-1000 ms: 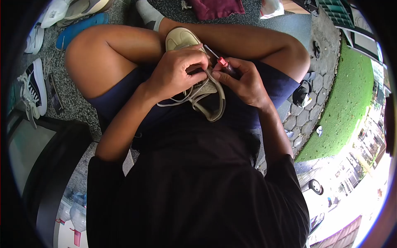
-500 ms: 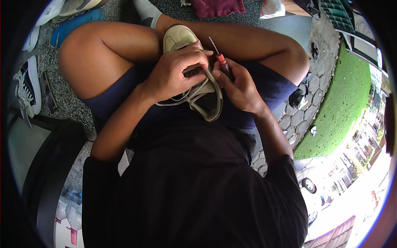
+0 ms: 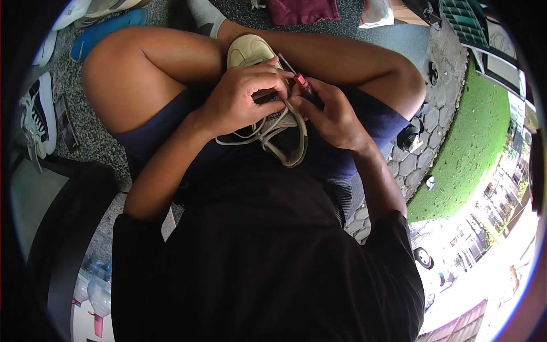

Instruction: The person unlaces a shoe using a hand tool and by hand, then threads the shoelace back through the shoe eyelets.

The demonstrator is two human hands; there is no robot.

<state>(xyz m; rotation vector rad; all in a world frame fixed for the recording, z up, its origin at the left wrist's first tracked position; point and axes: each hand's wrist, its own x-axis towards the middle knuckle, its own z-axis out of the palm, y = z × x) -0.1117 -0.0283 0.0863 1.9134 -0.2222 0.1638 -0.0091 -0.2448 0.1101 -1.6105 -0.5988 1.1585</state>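
A cream sneaker (image 3: 249, 47) lies between my crossed legs, its toe pointing away from me and its white laces (image 3: 242, 138) loose. My left hand (image 3: 242, 97) lies over the middle of it, fingers curled and pinching the upper near the lacing edge. In my right hand (image 3: 333, 117) is an awl (image 3: 302, 81) with a red and dark handle and a thin metal shaft. The shaft slants up and left beside my left fingertips. My right thumb and fingers are close to the sneaker's right side. Whether the awl's tip touches the sneaker I cannot tell.
A black-and-white sneaker (image 3: 43, 114) and a blue shoe-shaped piece (image 3: 108, 34) lie on the speckled floor at left. Maroon cloth (image 3: 302, 11) lies beyond my legs. A dark-framed object (image 3: 62, 211) stands at lower left. Stone paving (image 3: 407, 165) and grass (image 3: 467, 142) stretch along the right.
The awl has tilted further left, its shaft now lower and nearer my left fingers. My right hand has turned and moved slightly upward. My left hand keeps its grip on the sneaker.
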